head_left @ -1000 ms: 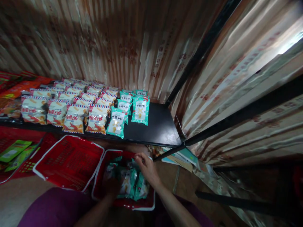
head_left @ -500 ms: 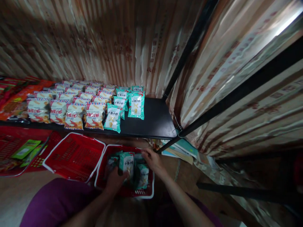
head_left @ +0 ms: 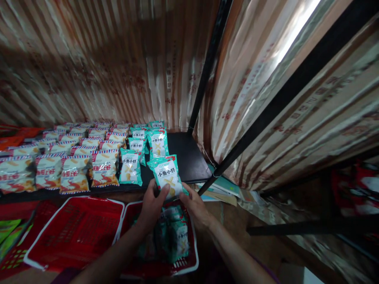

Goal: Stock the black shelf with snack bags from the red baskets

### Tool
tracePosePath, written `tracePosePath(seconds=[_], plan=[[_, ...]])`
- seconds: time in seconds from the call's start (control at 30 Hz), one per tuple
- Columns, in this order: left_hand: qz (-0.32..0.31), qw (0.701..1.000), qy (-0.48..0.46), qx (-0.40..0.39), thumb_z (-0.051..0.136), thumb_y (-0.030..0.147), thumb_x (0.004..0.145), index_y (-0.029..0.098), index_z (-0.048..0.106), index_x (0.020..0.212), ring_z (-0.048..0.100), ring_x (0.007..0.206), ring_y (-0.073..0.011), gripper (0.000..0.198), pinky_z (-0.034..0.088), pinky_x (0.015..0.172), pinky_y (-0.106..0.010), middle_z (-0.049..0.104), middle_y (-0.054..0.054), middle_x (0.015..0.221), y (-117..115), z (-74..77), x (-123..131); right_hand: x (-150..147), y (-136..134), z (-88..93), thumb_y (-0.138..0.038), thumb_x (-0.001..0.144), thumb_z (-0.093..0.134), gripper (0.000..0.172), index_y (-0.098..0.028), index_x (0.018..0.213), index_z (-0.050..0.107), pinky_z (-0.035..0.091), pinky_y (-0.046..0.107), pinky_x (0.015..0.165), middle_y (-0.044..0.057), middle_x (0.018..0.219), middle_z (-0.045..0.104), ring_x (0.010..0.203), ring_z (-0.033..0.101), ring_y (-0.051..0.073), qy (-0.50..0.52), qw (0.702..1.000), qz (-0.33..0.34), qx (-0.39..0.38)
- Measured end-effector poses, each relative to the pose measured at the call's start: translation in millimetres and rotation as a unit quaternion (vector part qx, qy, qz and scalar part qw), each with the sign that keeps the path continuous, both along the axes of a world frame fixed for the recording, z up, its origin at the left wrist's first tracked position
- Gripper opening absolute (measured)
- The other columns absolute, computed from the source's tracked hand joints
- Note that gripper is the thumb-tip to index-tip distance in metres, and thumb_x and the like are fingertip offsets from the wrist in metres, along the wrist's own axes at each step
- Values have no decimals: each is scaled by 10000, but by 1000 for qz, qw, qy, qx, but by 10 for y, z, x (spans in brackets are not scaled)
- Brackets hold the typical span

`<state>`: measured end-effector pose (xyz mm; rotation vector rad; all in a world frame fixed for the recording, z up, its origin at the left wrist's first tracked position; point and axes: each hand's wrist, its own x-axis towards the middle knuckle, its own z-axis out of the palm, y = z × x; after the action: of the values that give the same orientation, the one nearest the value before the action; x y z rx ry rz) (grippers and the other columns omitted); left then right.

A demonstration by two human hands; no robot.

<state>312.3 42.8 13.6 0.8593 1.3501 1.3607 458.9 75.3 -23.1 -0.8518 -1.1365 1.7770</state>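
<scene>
Between my two hands is a teal-and-white snack bag [head_left: 167, 173], tilted, at the front edge of the black shelf [head_left: 186, 152]. My left hand [head_left: 154, 203] grips its lower left side, thumb across the front. Its lower right corner is pinched by my right hand [head_left: 194, 203]. Behind it, matching teal bags [head_left: 158, 142] stand in rows on the shelf, one teal bag [head_left: 130, 166] at the front left. Below my hands, a red basket [head_left: 195, 252] with a white rim holds several more teal bags [head_left: 177, 230], partly hidden by my left arm.
Left of the teal rows stand several striped-top snack bags [head_left: 105, 167]. A second red basket [head_left: 77, 225] sits on the floor, with another basket holding green packets [head_left: 10, 232] beyond it. A black post [head_left: 237, 150] slants up at the shelf's right end.
Both hands have risen out of the basket to the shelf's front edge, bringing up one teal snack bag. The view has shifted, so the shelf and baskets appear lower and further left.
</scene>
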Motion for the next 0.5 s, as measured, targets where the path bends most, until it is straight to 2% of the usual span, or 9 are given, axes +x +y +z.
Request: tracePosePath(seconds=[0.1, 0.23, 0.37, 0.5], plan=[[-15, 999, -46, 12, 676, 488, 703, 156, 550, 1037, 640, 967, -248, 487, 493, 840, -347, 687, -105, 1033, 102, 98, -20, -99, 27, 87, -404, 717, 735, 452, -242, 1116, 600, 508, 353, 762, 12, 866, 713, 729, 663, 186, 39, 999, -5, -22], [-22, 997, -73, 17, 688, 474, 699, 150, 562, 1030, 646, 948, -241, 480, 492, 843, -340, 691, -97, 1017, 184, 207, -93, -224, 69, 201, -383, 718, 738, 386, -236, 1057, 628, 517, 341, 754, 11, 880, 714, 750, 662, 179, 84, 996, -20, -34], [-16, 996, -83, 9, 677, 471, 712, 161, 586, 1027, 657, 903, -230, 451, 500, 806, -327, 701, -77, 1005, 238, 199, -177, -302, 100, 222, -410, 739, 713, 366, -242, 1054, 636, 528, 313, 717, 23, 975, 701, 816, 652, 180, 87, 995, -29, -49], [-3, 995, -95, 22, 690, 454, 707, 160, 593, 1065, 649, 944, -227, 473, 490, 835, -318, 695, -87, 1047, 284, 163, -222, -339, 152, 162, -407, 724, 726, 381, -230, 1050, 636, 529, 298, 675, 27, 972, 702, 801, 652, 182, 76, 995, -47, -45]])
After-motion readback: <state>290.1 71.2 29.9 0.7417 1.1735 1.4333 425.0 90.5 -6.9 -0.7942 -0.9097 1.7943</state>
